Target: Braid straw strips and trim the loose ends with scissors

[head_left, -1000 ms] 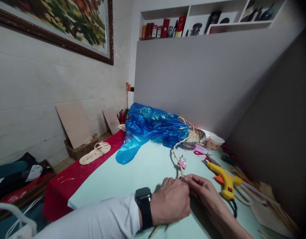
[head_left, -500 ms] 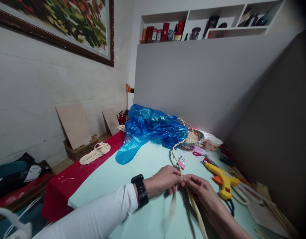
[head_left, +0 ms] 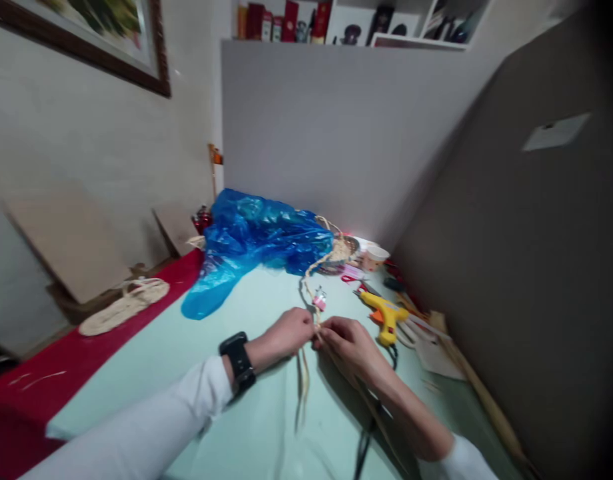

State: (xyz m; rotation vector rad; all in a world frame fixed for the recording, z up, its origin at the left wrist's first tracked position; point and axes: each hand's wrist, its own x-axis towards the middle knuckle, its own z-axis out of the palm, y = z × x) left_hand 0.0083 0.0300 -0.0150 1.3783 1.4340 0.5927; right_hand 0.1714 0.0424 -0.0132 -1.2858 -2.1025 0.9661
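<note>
A pale straw braid (head_left: pixel 310 272) runs from the woven basket (head_left: pixel 354 252) down toward me, and a pink binder clip (head_left: pixel 320 302) sits on it just beyond my fingers. My left hand (head_left: pixel 290 331), with a black watch on its wrist, is closed in a pinch on the braid's near end. Right beside it, my right hand (head_left: pixel 351 341) pinches the straw strands at the same spot; the fingertips nearly touch. A loose straw strand (head_left: pixel 305 383) hangs below my left hand, and another long one trails under my right forearm. The exact crossing of the strands is hidden by my fingers.
A crumpled blue plastic bag (head_left: pixel 261 233) covers the table's back. To the right lie a yellow glue gun (head_left: pixel 385 313), red-handled scissors (head_left: pixel 350 279) and a paper cup (head_left: pixel 375 257). A woven straw sole (head_left: pixel 124 310) rests on the red cloth (head_left: pixel 31 380) at left.
The camera view has swung right, so everything appears further left. Both hands stay together at the braid's end. My right hand's fingers have shifted slightly around the strands.
</note>
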